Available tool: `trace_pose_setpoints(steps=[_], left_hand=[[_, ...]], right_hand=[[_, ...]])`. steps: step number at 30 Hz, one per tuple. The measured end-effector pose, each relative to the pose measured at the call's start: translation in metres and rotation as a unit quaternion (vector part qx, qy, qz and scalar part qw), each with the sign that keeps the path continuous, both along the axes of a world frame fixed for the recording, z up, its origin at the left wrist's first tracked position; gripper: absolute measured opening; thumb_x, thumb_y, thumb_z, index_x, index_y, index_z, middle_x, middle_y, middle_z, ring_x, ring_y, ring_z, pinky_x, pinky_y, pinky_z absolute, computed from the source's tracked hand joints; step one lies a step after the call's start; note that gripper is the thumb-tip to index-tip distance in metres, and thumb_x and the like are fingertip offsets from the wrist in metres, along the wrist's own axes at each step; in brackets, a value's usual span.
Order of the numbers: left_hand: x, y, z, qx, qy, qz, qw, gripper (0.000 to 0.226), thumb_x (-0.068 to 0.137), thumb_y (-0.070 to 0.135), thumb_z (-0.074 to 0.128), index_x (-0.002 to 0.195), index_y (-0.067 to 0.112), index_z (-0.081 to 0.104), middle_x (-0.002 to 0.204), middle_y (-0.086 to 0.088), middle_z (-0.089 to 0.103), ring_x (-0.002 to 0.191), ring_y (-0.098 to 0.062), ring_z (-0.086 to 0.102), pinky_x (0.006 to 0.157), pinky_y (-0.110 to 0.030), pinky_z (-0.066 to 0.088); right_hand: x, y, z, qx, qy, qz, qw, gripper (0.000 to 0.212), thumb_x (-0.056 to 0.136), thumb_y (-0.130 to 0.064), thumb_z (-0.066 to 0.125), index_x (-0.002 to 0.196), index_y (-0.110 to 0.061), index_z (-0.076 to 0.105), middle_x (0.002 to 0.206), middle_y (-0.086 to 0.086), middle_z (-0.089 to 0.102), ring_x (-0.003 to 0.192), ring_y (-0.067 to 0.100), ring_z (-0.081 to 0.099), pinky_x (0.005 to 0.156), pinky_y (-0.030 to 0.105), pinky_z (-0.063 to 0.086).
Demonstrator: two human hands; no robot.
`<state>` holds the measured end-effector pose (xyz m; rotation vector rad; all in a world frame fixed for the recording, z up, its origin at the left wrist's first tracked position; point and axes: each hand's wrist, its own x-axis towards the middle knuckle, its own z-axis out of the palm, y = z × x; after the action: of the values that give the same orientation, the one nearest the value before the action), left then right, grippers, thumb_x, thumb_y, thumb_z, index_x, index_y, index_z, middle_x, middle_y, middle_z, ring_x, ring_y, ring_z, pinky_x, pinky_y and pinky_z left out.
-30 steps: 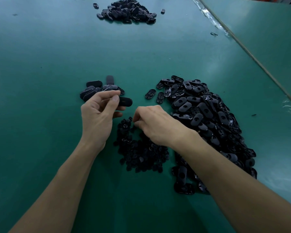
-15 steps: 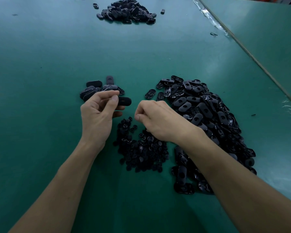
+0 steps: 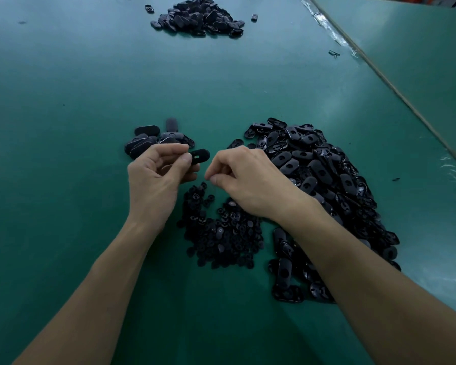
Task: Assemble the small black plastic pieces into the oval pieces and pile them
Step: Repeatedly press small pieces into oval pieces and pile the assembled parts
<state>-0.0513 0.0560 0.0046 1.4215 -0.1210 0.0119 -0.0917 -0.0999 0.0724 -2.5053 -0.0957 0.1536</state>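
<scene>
My left hand [image 3: 156,177] pinches a black oval piece [image 3: 199,155] between thumb and fingers, its slot facing up. My right hand [image 3: 250,180] hovers just right of it with fingers curled, thumb and forefinger pressed together; whatever they pinch is too small to see. Below both hands lies a heap of small black pieces [image 3: 221,233]. A big pile of loose oval pieces [image 3: 324,185] spreads to the right, partly under my right forearm. A small pile of oval pieces [image 3: 153,139] sits just beyond my left hand.
Another heap of black oval pieces [image 3: 198,17] lies at the far end of the green table [image 3: 63,101]. A seam with torn clear tape [image 3: 334,35] runs diagonally along the right side. A stray black bit [image 3: 334,54] lies beside it.
My right hand rose from the heap of small pieces and moved up and left toward the oval piece. My left hand stayed almost still, holding that piece.
</scene>
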Motion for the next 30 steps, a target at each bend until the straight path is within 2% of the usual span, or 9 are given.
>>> trace_pose_setpoints(steps=[3, 5, 7, 12, 17, 21, 30], left_hand=[[-0.001, 0.000, 0.000, 0.009, -0.007, -0.006, 1.000, 0.012, 0.091, 0.001, 0.069, 0.095, 0.012, 0.069, 0.080, 0.001, 0.075, 0.074, -0.016, 0.073, 0.072, -0.027, 0.061], [-0.001, 0.001, -0.001, 0.023, -0.015, -0.016, 0.999, 0.010, 0.090, 0.003, 0.071, 0.094, 0.012, 0.069, 0.082, -0.003, 0.074, 0.073, -0.016, 0.072, 0.073, -0.029, 0.061], [-0.002, 0.001, 0.000, 0.032, -0.022, -0.030, 0.999, 0.010, 0.088, 0.004, 0.073, 0.095, 0.010, 0.069, 0.085, -0.007, 0.074, 0.073, -0.015, 0.071, 0.071, -0.026, 0.060], [-0.002, 0.001, 0.000, 0.043, -0.022, -0.049, 0.998, 0.012, 0.088, 0.004, 0.073, 0.094, 0.013, 0.069, 0.080, 0.002, 0.076, 0.074, -0.012, 0.073, 0.070, -0.023, 0.058], [-0.002, 0.000, 0.000, 0.040, -0.020, -0.055, 0.997, 0.014, 0.088, 0.001, 0.072, 0.093, 0.014, 0.069, 0.080, 0.001, 0.076, 0.073, -0.013, 0.074, 0.069, -0.022, 0.058], [-0.002, 0.001, -0.001, 0.038, -0.025, -0.057, 0.997, 0.016, 0.087, 0.000, 0.073, 0.093, 0.014, 0.069, 0.081, 0.001, 0.077, 0.075, -0.014, 0.074, 0.069, -0.021, 0.057], [0.000, 0.001, -0.003, 0.040, -0.030, -0.064, 0.997, 0.027, 0.084, -0.002, 0.076, 0.097, 0.020, 0.073, 0.084, 0.003, 0.077, 0.077, -0.011, 0.074, 0.073, -0.021, 0.059]], right_hand=[[0.000, 0.001, 0.000, 0.041, -0.014, -0.010, 0.999, 0.013, 0.098, -0.018, 0.063, 0.096, -0.023, 0.075, 0.082, -0.016, 0.059, 0.078, -0.003, 0.056, 0.068, 0.008, 0.043], [0.000, 0.001, -0.001, 0.063, -0.008, -0.014, 0.998, 0.014, 0.099, -0.021, 0.062, 0.093, -0.028, 0.073, 0.083, -0.012, 0.063, 0.077, -0.001, 0.059, 0.064, 0.008, 0.042], [0.000, 0.002, -0.003, 0.075, -0.014, -0.024, 0.997, 0.015, 0.099, -0.022, 0.062, 0.093, -0.030, 0.073, 0.082, -0.010, 0.065, 0.077, 0.002, 0.060, 0.066, 0.014, 0.042], [0.002, 0.004, -0.004, 0.061, -0.067, -0.044, 0.995, 0.016, 0.096, -0.015, 0.064, 0.103, -0.021, 0.077, 0.092, -0.006, 0.074, 0.077, 0.001, 0.059, 0.080, 0.018, 0.049], [0.002, 0.003, -0.006, 0.059, -0.090, -0.056, 0.993, 0.016, 0.095, -0.013, 0.064, 0.109, -0.019, 0.068, 0.074, -0.006, 0.068, 0.074, 0.004, 0.062, 0.077, 0.021, 0.050], [0.003, 0.002, -0.007, 0.063, -0.082, -0.074, 0.992, 0.007, 0.094, -0.012, 0.066, 0.098, -0.015, 0.069, 0.078, -0.009, 0.068, 0.076, 0.003, 0.064, 0.078, 0.019, 0.052], [0.004, 0.002, -0.012, 0.057, -0.096, -0.097, 0.989, 0.012, 0.092, -0.009, 0.067, 0.097, -0.016, 0.075, 0.082, -0.006, 0.070, 0.076, 0.002, 0.065, 0.078, 0.018, 0.055]])
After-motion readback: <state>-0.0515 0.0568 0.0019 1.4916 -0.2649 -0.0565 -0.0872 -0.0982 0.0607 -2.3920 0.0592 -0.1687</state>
